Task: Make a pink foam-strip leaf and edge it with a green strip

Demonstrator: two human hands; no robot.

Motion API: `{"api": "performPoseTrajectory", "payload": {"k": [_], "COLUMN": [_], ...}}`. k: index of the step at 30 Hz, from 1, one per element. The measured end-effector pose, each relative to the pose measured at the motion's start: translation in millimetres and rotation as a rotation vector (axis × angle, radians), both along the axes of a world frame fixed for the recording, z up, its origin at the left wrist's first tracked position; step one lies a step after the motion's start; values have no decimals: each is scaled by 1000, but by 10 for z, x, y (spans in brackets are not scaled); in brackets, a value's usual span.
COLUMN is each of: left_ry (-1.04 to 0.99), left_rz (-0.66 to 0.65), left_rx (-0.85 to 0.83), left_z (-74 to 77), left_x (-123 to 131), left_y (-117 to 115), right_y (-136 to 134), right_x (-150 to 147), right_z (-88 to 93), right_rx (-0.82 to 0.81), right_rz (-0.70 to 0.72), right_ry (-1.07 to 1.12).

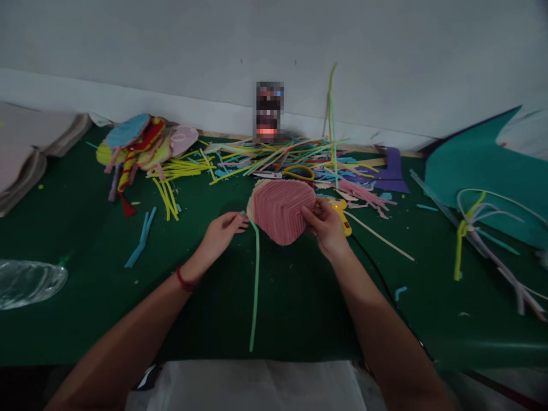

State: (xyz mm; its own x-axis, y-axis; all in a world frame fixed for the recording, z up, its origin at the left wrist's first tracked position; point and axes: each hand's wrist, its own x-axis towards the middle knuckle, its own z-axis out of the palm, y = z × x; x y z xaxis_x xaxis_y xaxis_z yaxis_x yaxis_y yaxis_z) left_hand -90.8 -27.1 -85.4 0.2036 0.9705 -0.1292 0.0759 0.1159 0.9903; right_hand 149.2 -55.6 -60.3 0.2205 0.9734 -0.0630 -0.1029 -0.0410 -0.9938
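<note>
A rounded pink panel (282,211) made of pipe cleaners laid in slanted rows, with a paler left edge, is held over the table. My right hand (327,225) grips its right edge between thumb and fingers. At the left edge, my left hand (226,231) is closed in a pinch at the upper end of a green pipe cleaner (257,285), which hangs down toward the table's front. The exact contact of the left fingertips is hard to see. Just behind my right hand lies a yellow glue gun (346,220), partly hidden, with a black cord (385,279).
Scissors (295,173) lie among loose pipe cleaners (240,154) at the back, before a propped phone (269,111). Finished coloured shapes (137,140) are piled back left. A plastic bottle (32,283) lies left; a teal sheet (483,165) and bundled pipe cleaners (471,225) are right.
</note>
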Motion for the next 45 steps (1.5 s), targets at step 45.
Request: {"api": "performPoseTrajectory", "payload": {"k": [45], "left_ry": [-752], "left_rz": [64], "left_rx": [-333], "left_z": [404], "left_x": [575], "left_y": [-204], "right_y": [-162], "right_x": [324], "right_z": [68], "right_rx": [234], "right_rz": [-309], "right_ry": [-673]}}
